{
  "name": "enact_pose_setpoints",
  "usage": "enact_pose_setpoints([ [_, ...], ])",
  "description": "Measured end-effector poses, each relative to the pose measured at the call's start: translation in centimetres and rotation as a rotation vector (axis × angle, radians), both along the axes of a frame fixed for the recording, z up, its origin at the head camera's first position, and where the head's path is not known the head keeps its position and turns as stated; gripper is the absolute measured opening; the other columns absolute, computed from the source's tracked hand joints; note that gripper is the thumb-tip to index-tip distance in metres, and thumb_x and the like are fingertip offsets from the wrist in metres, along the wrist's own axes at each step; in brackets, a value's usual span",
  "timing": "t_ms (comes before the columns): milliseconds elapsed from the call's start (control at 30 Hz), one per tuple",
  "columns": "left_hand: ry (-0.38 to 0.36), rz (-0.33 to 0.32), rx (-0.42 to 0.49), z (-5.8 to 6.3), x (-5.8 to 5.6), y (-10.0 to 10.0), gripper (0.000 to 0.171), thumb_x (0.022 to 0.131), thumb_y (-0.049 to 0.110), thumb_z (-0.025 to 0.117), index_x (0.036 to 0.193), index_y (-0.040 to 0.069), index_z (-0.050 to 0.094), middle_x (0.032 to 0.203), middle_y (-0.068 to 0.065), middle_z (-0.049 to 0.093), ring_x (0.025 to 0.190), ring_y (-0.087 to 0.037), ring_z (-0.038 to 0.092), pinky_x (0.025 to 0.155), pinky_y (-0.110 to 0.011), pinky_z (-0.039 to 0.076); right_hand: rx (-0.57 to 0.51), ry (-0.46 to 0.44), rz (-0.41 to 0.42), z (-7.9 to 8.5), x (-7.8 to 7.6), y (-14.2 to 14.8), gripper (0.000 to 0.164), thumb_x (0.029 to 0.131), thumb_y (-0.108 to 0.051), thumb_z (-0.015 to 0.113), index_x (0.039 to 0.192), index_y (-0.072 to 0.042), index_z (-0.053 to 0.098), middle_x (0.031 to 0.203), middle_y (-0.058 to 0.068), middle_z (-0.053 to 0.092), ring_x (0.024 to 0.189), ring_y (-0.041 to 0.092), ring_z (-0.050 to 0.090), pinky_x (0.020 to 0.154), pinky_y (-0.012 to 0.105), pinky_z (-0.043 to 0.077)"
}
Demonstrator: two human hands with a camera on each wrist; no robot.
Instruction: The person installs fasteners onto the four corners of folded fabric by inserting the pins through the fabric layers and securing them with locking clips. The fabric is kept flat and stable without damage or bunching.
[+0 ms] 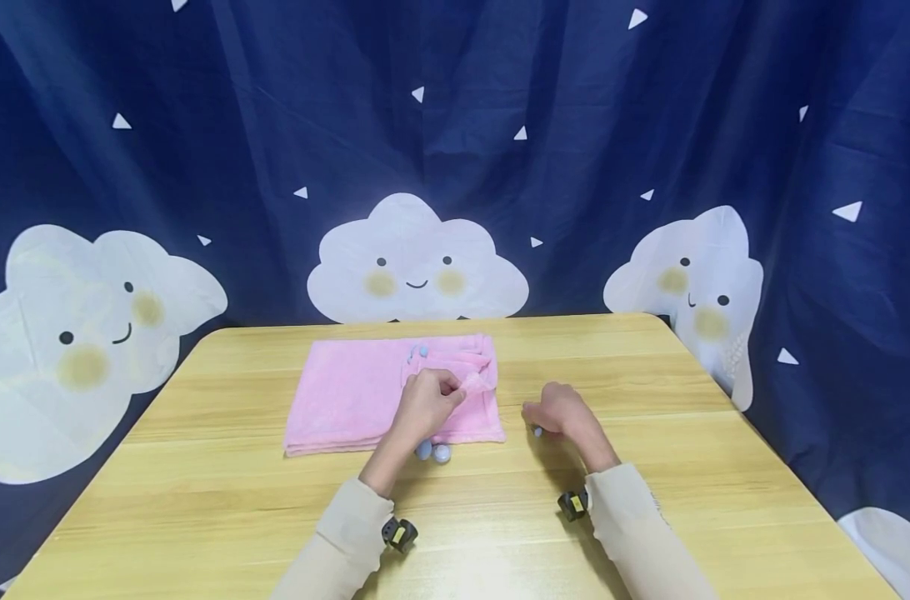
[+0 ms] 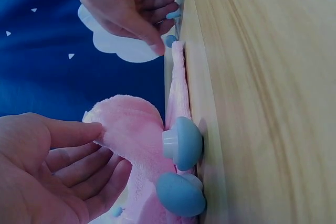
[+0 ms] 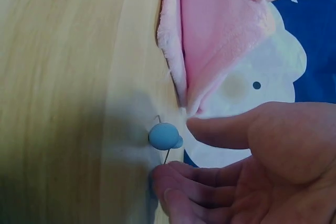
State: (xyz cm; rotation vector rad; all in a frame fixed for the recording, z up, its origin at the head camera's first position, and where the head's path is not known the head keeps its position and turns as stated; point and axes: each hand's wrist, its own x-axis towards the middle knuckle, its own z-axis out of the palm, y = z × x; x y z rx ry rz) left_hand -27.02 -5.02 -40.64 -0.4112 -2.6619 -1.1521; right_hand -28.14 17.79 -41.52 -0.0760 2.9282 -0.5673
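Observation:
A folded pink plush cloth lies on the table, one corner turned back. My left hand pinches that raised corner between thumb and forefinger; the left wrist view shows its other fingers loosely bent beneath. Two blue mushroom-shaped knobs, one with a pale stem showing, lie at the cloth's near edge below this hand. My right hand is low over the table, right of the cloth. Between its parted thumb and relaxed fingers is another blue knob with a thin metal pin, the fingertips right by the pin's end.
Small blue pieces lie on the cloth toward its far side. The wooden table has rounded far corners. Behind it hangs a dark blue curtain with white clouds and triangles. Each wrist carries a black camera mount.

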Motion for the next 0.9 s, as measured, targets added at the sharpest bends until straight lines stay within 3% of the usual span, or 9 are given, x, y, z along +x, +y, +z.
enact_pose_setpoints([
  [167,-0.004,0.0,0.003,-0.02,0.02,0.03,0.006,0.085,0.012,0.075,0.086,0.006,0.074,0.075,0.0,0.07,0.07,-0.013,0.062,0.068,-0.035,0.054,-0.031,0.058,-0.023,0.19,-0.17,-0.05,0.026,0.091,-0.018,0.055,0.067,-0.009,0.051,0.059,0.004,0.051,0.049,0.016,0.045,0.045,0.027,0.037],
  [367,-0.004,0.003,-0.001,-0.22,-0.07,0.07,0.005,0.085,0.012,0.075,0.086,0.007,0.074,0.075,0.0,0.07,0.07,-0.013,0.063,0.068,-0.035,0.054,-0.05,0.072,0.076,0.22,-0.12,-0.34,0.007,0.084,-0.008,0.06,0.078,-0.007,0.057,0.067,0.003,0.058,0.064,0.02,0.053,0.056,0.031,0.044],
  [600,-0.008,0.0,0.003,-0.38,-0.14,0.01,0.004,0.085,0.011,0.074,0.086,0.007,0.074,0.075,0.0,0.07,0.07,-0.013,0.063,0.068,-0.035,0.054,-0.081,0.049,0.093,-0.35,-0.1,-0.57,0.016,0.084,-0.01,0.069,0.074,-0.009,0.056,0.064,0.001,0.057,0.063,0.019,0.054,0.056,0.03,0.045],
  [900,-0.006,0.001,0.002,-0.48,-0.35,-0.01,0.004,0.085,0.011,0.074,0.086,0.007,0.074,0.075,0.0,0.069,0.069,-0.013,0.062,0.068,-0.035,0.054,-0.123,0.174,0.047,0.45,0.0,-0.94,0.014,0.08,-0.006,0.065,0.069,-0.01,0.057,0.059,-0.001,0.055,0.058,0.018,0.052,0.054,0.032,0.045],
])
